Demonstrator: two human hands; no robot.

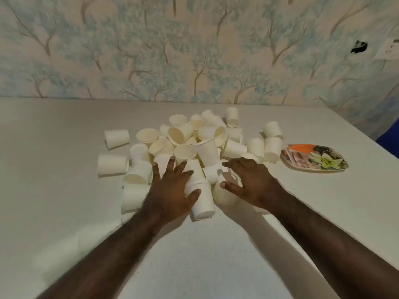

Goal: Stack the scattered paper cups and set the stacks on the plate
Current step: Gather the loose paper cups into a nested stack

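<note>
Paper cups (185, 145): heaped mid-table, none stacked.
Left hand (170, 188): fingers spread over the near cup (201, 199).
Right hand (248, 182): curled round another cup (223, 194).
Plate (314, 157): right, bare of cups.
Risk: nudged pile may roll, scatter.

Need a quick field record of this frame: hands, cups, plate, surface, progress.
left hand: fingers spread, over cups at pile's near edge
right hand: fingers curled over a cup
paper cups: white, scattered heap, mostly tipped
plate: floral, right of heap, no cups on it
table: white
progress: no stacks on plate yet
</note>
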